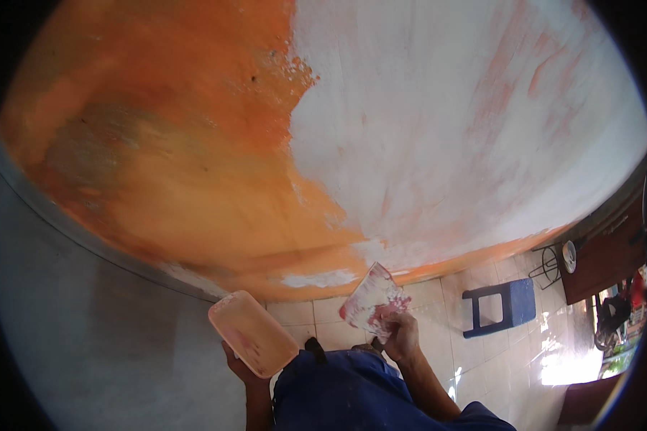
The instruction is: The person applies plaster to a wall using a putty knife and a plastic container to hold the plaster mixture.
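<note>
My left hand [239, 361] grips the side of a pale orange rectangular tray [251, 329], which is held tilted at the lower left and has pinkish smears inside. My right hand [402, 335] is closed on a wide, flat scraper [366, 298] smeared with white and reddish paste, held right of the tray and apart from it. Above both, the wall [172, 158] is orange on the left and covered with a whitish, pink-streaked coat [446, 129] on the right. My blue clothing [338, 388] shows at the bottom.
A tiled floor [438, 359] runs along the wall's foot. A blue plastic stool [517, 302] lies at the right, near a wire stand [546, 267] and a dark wooden piece of furniture [604, 251] with a white dish [569, 256]. A grey wall [108, 316] is at the left.
</note>
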`<state>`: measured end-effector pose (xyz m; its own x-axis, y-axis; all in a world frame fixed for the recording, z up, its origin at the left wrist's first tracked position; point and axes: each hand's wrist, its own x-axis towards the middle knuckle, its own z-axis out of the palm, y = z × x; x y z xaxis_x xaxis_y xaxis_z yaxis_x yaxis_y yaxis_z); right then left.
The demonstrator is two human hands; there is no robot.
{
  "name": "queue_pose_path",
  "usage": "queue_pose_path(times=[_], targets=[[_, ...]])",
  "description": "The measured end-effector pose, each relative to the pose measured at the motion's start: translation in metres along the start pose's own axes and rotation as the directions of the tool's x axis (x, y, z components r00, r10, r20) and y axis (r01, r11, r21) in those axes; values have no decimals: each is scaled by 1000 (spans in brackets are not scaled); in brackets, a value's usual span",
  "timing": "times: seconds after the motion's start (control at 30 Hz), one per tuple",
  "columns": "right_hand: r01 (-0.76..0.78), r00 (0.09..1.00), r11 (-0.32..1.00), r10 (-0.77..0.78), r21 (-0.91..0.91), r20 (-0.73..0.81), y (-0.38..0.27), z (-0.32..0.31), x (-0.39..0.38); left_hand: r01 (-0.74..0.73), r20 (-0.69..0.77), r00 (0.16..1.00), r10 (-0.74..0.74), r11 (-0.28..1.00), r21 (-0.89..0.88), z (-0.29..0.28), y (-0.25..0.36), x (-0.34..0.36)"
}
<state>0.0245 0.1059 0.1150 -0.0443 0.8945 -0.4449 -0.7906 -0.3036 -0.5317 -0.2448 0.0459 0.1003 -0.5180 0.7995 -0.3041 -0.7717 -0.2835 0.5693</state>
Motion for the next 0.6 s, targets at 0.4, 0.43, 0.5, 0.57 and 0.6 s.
queue_pose_path(times=[0.4,0.43,0.5,0.57,0.6], targets=[[841,540,451,-669,-298,511,-94,147,-27,164,259,958,-121,975,-151,-5,8,10],[930,337,143,-700,-339,629,-105,161,-31,143,272,957,-100,979,-143,-5,12,8],[901,54,-317,-597,-296,801,-130,198,-63,139,291,952,-92,980,-144,-11,14,11],[871,-223,-486,-525,-75,821,-137,243,-74,178,315,942,-119,970,-165,-18,15,14],[772,-325,-635,-417,-17,849,-135,269,-80,215,334,932,-141,957,-194,-20,15,17]])
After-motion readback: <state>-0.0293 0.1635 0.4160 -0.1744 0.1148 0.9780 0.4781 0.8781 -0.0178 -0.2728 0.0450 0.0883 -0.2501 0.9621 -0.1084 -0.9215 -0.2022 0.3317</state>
